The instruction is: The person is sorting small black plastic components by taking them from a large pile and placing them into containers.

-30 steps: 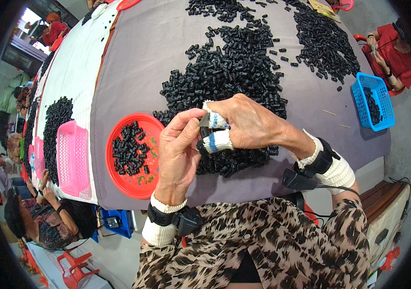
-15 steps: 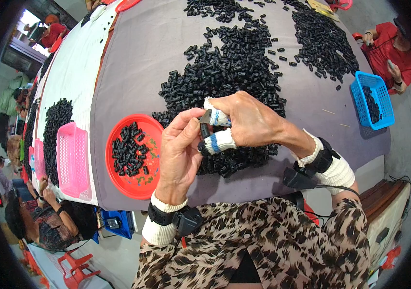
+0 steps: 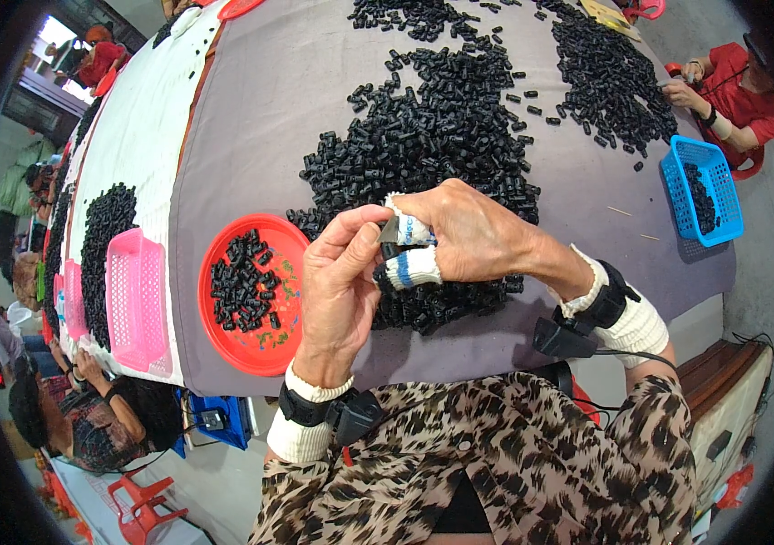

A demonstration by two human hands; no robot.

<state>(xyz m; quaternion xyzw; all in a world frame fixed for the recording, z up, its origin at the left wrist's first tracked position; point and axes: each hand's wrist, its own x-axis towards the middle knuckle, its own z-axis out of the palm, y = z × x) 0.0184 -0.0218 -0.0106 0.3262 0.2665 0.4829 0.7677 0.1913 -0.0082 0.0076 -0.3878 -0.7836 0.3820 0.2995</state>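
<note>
Close together over the near edge of the black heap, both my hands work at one spot. With thumb and fingers pinched, my left hand (image 3: 337,282) holds a small black cylindrical part (image 3: 390,249), mostly hidden between the fingers. My right hand (image 3: 473,232) is closed on a small metal blade (image 3: 389,228), its tip beside my left fingertips. White cloth covers with blue marks wrap fingers of that hand. Beneath and beyond the hands spreads the heap of black parts (image 3: 423,136). To the left, a red round tray (image 3: 210,313) holds more black parts and small green and blue scraps.
A pink basket (image 3: 137,304) stands left of the red tray. At the far right edge sits a blue basket (image 3: 714,218) with black parts inside, beside a person in red (image 3: 736,104). Another black heap (image 3: 609,82) lies at the back right. A seated person (image 3: 87,418) works at lower left.
My hands keep nearly the same place; the right one has shifted slightly, and less of the black part shows. The person in red has moved a hand to the table's edge.
</note>
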